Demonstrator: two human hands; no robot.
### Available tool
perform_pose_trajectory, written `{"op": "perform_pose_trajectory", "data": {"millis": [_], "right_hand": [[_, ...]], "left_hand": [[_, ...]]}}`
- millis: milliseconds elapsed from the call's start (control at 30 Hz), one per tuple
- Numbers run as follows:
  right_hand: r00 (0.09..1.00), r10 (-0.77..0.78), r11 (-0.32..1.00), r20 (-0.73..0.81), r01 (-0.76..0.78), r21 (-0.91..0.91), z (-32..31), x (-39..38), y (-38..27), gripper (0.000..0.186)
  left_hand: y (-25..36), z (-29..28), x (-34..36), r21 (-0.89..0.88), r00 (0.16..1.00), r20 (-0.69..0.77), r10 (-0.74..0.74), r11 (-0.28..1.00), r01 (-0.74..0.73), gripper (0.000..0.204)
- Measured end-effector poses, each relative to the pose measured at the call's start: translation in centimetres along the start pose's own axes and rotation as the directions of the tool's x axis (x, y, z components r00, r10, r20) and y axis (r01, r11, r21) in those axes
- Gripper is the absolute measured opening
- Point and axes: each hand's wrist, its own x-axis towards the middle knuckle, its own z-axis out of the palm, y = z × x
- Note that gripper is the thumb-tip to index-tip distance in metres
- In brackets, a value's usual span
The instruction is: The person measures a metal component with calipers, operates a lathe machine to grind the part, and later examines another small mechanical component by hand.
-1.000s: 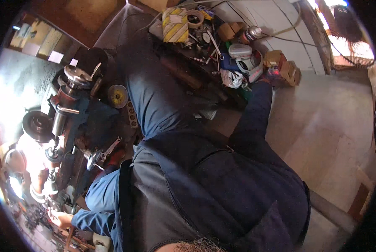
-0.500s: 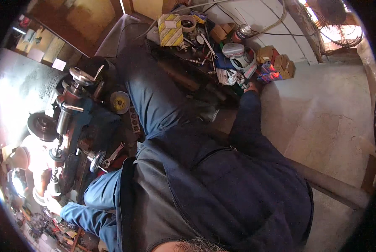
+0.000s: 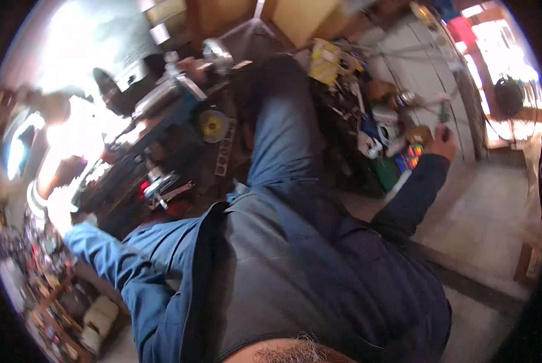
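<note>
My right hand (image 3: 444,145) is raised at the right, beside the cluttered bench, with its fingers curled. A small, blurred green thing (image 3: 444,113) sticks up from its fingertips; its kind cannot be made out. My left hand (image 3: 59,209) is at the far left in strong glare, next to the brightly lit end of a lathe-like machine (image 3: 162,100). Its fingers are washed out, so what it touches does not show. A metal handwheel (image 3: 160,183) with a lever sits on the machine's near side.
On the bench are a yellow patterned packet (image 3: 325,62), a white rag (image 3: 367,145), colourful small boxes (image 3: 411,157) and tools. A disc with a yellow centre (image 3: 212,126) and a power strip (image 3: 225,148) are by my leg. Shelves of parts (image 3: 53,296) stand lower left.
The view has swung, shifting the scene sideways. My right hand has lifted away from the bench clutter by the rag, the green thing now showing at its fingertips. My left hand stays by the machine.
</note>
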Motion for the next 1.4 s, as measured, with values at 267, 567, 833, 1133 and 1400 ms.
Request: {"op": "perform_pose_trajectory", "data": {"millis": [267,567,833,1133,1400], "right_hand": [[0.939,-0.287,0.858,0.188,0.165,0.487,5.2,-1.7,-18.5,0.054],[0.648,-0.740,0.551,0.178,0.433,0.713,7.9,-12.7,-39.0,0.067],[0.652,-0.720,0.678,0.238,0.585,0.445,13.0,-15.8,-44.9,0.064],[0.745,-0.640,0.749,0.187,0.552,0.368,11.0,-19.6,-40.9,0.049],[0.729,-0.680,0.681,0.081,0.587,0.438,7.3,-21.6,-41.4,0.045]], "left_hand": [[7.2,-4.6,0.4,-0.540,0.703,-0.220,-0.676,0.685,0.489,0.024],[10.3,-8.1,0.0,-0.693,0.072,-0.157,-0.985,0.162,0.703,0.037],[9.9,-7.4,0.5,-0.781,0.046,-0.099,-0.994,0.106,0.616,0.035],[9.9,-7.8,0.6,-0.789,0.039,-0.171,-0.984,0.161,0.593,0.027],[9.5,-8.2,0.2,-0.765,0.040,-0.257,-0.966,0.228,0.602,0.026]]}}
